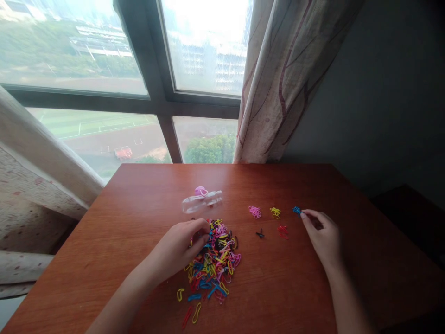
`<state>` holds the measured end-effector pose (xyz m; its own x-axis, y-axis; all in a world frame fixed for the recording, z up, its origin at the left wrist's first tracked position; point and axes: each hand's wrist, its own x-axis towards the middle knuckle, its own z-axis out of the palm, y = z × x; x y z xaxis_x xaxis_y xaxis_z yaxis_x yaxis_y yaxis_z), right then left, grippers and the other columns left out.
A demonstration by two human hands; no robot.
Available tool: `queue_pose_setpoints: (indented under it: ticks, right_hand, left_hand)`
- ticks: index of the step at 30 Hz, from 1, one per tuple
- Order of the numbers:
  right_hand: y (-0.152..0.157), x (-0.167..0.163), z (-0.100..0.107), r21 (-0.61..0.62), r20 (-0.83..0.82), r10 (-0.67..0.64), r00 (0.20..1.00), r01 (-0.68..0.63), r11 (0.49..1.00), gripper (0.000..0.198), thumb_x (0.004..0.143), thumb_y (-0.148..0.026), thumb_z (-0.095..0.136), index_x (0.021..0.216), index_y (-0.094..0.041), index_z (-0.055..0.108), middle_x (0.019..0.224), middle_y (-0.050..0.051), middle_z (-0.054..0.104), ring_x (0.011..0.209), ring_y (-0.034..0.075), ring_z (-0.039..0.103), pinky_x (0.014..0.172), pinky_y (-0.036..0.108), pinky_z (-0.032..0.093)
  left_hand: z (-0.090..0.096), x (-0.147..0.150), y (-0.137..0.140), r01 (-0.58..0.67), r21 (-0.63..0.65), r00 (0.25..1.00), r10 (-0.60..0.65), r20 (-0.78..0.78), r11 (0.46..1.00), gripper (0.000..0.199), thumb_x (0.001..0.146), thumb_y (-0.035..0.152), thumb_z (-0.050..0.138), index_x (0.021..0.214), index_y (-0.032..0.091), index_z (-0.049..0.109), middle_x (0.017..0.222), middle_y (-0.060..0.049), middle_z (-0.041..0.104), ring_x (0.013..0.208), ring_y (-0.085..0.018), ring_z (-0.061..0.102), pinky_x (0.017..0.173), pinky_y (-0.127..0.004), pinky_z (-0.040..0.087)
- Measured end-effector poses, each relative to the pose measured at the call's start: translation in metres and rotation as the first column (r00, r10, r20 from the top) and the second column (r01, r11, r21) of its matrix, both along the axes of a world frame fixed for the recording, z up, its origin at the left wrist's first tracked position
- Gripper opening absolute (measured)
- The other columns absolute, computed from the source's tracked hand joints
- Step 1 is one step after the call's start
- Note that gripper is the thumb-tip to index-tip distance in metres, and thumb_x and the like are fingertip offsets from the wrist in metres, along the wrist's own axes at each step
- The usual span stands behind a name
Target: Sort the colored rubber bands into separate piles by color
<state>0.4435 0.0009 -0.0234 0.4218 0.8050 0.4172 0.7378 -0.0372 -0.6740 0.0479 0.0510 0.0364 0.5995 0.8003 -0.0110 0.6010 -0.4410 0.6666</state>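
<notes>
Right hand (323,234): while the thumb and forefinger tips sit really close together at the edge of a tangled blue rubber band clump (296,210), I honestly can't tell if a band is pinched between them.
Left hand (179,243): fingers curled, tips down at the upper left of the big heap; it's a narrow grip, but the fingers hide whatever might be in it, so can't say.
Big heap (212,266): loads of thin stretchy loops in yellow, pink, blue, red and black, some round, some squashed into long ovals, with a few strays near its lower edge.
Small clumps: squiggly pink loops (255,212), a yellow bunch (275,213), a scraggly red one (282,232) and a few black bands (260,233), all near the blue.
Bottle: clear, shiny plastic bottle (202,202) lying on its side behind the heap, with a pink rounded piece (200,190) by it.
Tabletop: smooth reddish-brown wood-grain table (278,287), slightly glossy.
Backdrop: patterned fabric curtains (278,69) hanging in folds, dark straight-edged window frame (155,60).
</notes>
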Motion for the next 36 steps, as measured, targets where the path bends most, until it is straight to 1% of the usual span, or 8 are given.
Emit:
queue_pose_setpoints:
  ticks: [5, 8, 13, 19, 24, 29, 32, 36]
  right_hand:
    - [0.002, 0.009, -0.009, -0.042, 0.058, -0.043, 0.997, 0.045, 0.998, 0.031, 0.087, -0.046, 0.058, 0.090, -0.018, 0.072, 0.080, 0.006, 0.068, 0.066, 0.020, 0.059, 0.063, 0.032, 0.047]
    - [0.002, 0.007, -0.009, -0.047, 0.077, -0.045, 0.996, 0.048, 0.998, 0.031, 0.087, -0.046, 0.058, 0.090, -0.018, 0.072, 0.078, 0.006, 0.068, 0.064, 0.020, 0.059, 0.063, 0.032, 0.047]
    - [0.003, 0.009, -0.008, -0.050, 0.027, -0.061, 0.998, 0.062, 0.997, 0.030, 0.086, -0.046, 0.059, 0.091, -0.019, 0.072, 0.084, 0.007, 0.069, 0.067, 0.020, 0.059, 0.064, 0.032, 0.047]
    - [0.006, 0.008, -0.008, -0.020, -0.012, -0.073, 0.997, 0.072, 0.997, 0.030, 0.086, -0.046, 0.060, 0.092, -0.020, 0.072, 0.088, 0.008, 0.070, 0.070, 0.021, 0.060, 0.065, 0.032, 0.048]
    - [0.009, 0.008, -0.010, -0.029, 0.017, -0.058, 0.998, 0.058, 0.998, 0.031, 0.086, -0.045, 0.059, 0.096, -0.018, 0.072, 0.086, 0.008, 0.070, 0.065, 0.019, 0.059, 0.063, 0.032, 0.049]
    - [0.007, 0.007, -0.011, -0.013, 0.065, -0.103, 0.993, 0.104, 0.995, 0.037, 0.085, -0.044, 0.059, 0.105, -0.017, 0.071, 0.084, 0.008, 0.069, 0.060, 0.018, 0.056, 0.062, 0.032, 0.049]
    - [0.003, 0.001, -0.008, -0.006, 0.030, -0.115, 0.993, 0.115, 0.993, 0.038, 0.086, -0.046, 0.058, 0.106, -0.016, 0.071, 0.087, 0.009, 0.069, 0.064, 0.019, 0.059, 0.061, 0.031, 0.050]
    - [-0.002, -0.011, -0.007, -0.032, -0.025, -0.055, 0.998, 0.054, 0.998, 0.037, 0.088, -0.048, 0.057, 0.103, -0.017, 0.072, 0.091, 0.010, 0.072, 0.069, 0.020, 0.062, 0.063, 0.031, 0.051]
  left_hand:
    - [-0.001, 0.000, -0.001, 0.007, -0.009, 1.000, -0.007, -0.004, 1.000, 0.014, 0.094, 0.023, 0.046, 0.094, 0.020, 0.060, 0.076, 0.000, 0.064, 0.066, -0.014, 0.054, 0.061, -0.023, 0.040]
    - [-0.001, 0.000, 0.000, 0.012, 0.024, 1.000, -0.013, 0.012, 1.000, 0.014, 0.093, 0.022, 0.048, 0.093, 0.020, 0.062, 0.081, -0.001, 0.065, 0.071, -0.015, 0.056, 0.066, -0.024, 0.042]
    - [-0.001, 0.000, 0.002, 0.007, 0.079, 0.999, -0.011, 0.042, 0.997, 0.014, 0.093, 0.020, 0.049, 0.088, 0.019, 0.062, 0.080, -0.001, 0.063, 0.073, -0.015, 0.056, 0.068, -0.024, 0.042]
    - [0.000, -0.003, 0.004, -0.028, 0.092, 0.998, 0.023, 0.052, 0.995, 0.013, 0.092, 0.017, 0.050, 0.095, 0.021, 0.063, 0.089, -0.002, 0.066, 0.076, -0.015, 0.059, 0.070, -0.023, 0.043]
    - [-0.004, 0.006, -0.001, -0.031, 0.143, 0.996, 0.043, -0.079, 0.989, 0.018, 0.093, 0.020, 0.049, 0.099, 0.021, 0.065, 0.096, -0.004, 0.065, 0.075, -0.017, 0.062, 0.067, -0.026, 0.046]
    - [-0.005, 0.022, -0.004, -0.005, 0.209, 0.977, 0.050, -0.207, 0.978, 0.021, 0.096, 0.025, 0.046, 0.106, 0.024, 0.065, 0.102, -0.005, 0.065, 0.085, -0.021, 0.067, 0.072, -0.030, 0.049]
    - [-0.004, 0.030, 0.000, 0.017, 0.230, 0.964, 0.045, -0.262, 0.973, 0.021, 0.096, 0.025, 0.048, 0.108, 0.025, 0.065, 0.103, -0.006, 0.065, 0.088, -0.023, 0.068, 0.071, -0.030, 0.050]
    - [0.000, 0.037, 0.008, 0.095, 0.246, 0.947, -0.011, -0.321, 0.965, 0.027, 0.092, 0.019, 0.050, 0.115, 0.025, 0.063, 0.107, -0.007, 0.064, 0.088, -0.024, 0.068, 0.068, -0.031, 0.051]
